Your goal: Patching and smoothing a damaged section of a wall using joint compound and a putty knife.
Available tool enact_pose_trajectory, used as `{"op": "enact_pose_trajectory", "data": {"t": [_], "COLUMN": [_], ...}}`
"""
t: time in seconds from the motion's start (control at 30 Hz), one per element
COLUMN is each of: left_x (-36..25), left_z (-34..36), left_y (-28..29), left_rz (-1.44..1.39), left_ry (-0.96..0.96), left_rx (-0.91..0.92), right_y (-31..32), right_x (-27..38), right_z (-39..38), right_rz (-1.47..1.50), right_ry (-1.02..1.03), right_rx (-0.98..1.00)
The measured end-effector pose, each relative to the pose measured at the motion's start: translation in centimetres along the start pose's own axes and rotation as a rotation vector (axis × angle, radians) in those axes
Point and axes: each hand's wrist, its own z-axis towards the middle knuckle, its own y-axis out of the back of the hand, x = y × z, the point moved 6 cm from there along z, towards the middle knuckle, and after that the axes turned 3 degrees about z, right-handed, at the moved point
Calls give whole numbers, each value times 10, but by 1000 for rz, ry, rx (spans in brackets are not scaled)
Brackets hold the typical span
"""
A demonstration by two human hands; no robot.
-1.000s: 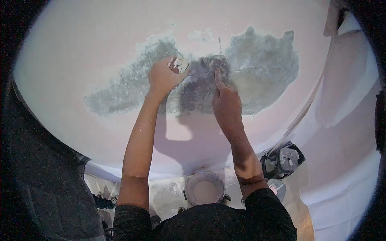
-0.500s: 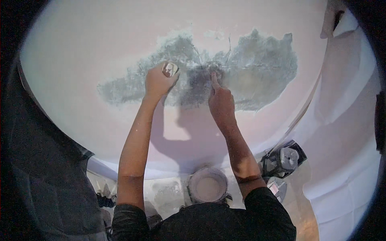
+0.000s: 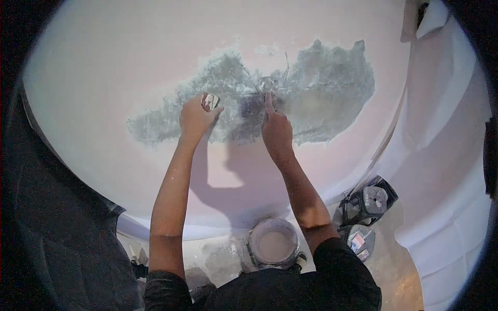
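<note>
Before me a pale pinkish wall (image 3: 166, 57) bears a rough grey bare patch (image 3: 332, 98) with white ragged edges and cracks. My right hand (image 3: 277, 132) is closed around what looks like a putty knife (image 3: 267, 83), its index finger stretched along the tool. The tool's far end meets the patch just below the cracks. Left of it, my left hand (image 3: 196, 119) grips a small thing with a shiny, white-and-brown end (image 3: 210, 101); its kind is unclear. That hand is in front of the patch's left half, and its fingers are partly hidden.
Below the wall stands a round bucket (image 3: 273, 243) with pale contents. To its right are a black crate-like stand (image 3: 371, 202) and a dark round container (image 3: 359, 241) with small items on it. White sheeting (image 3: 436, 171) hangs at right, dark cloth (image 3: 62, 223) at left.
The view has shifted slightly, so the patch and both hands appear a little further left. Both hands keep their grips, and the tool stays near the cracks.
</note>
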Motion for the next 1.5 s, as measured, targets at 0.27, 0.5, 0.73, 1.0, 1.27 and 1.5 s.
{"op": "enact_pose_trajectory", "data": {"t": [0.27, 0.5, 0.73, 1.0, 1.27, 1.5], "left_x": [-13, -2, 18, 34, 21, 6], "left_z": [-6, -22, -30, -38, -24, -26], "left_y": [24, 55, 86, 85, 49, 32], "left_rz": [43, -38, -54, -30, -64, -76], "left_ry": [51, 50, 11, 22, -4, 46], "left_rx": [-47, -111, -138, -79, -56, 4], "right_y": [2, 3, -9, -4, -25, -15], "right_x": [22, 28, 28, 31, 9, 22], "right_z": [0, 3, 11, -7, -13, -21], "right_rz": [-51, -128, -208, 34, 48, 46], "right_ry": [104, 46, 184, 39, 131, 252], "right_rx": [18, 81, -167, -106, -242, -323]}}
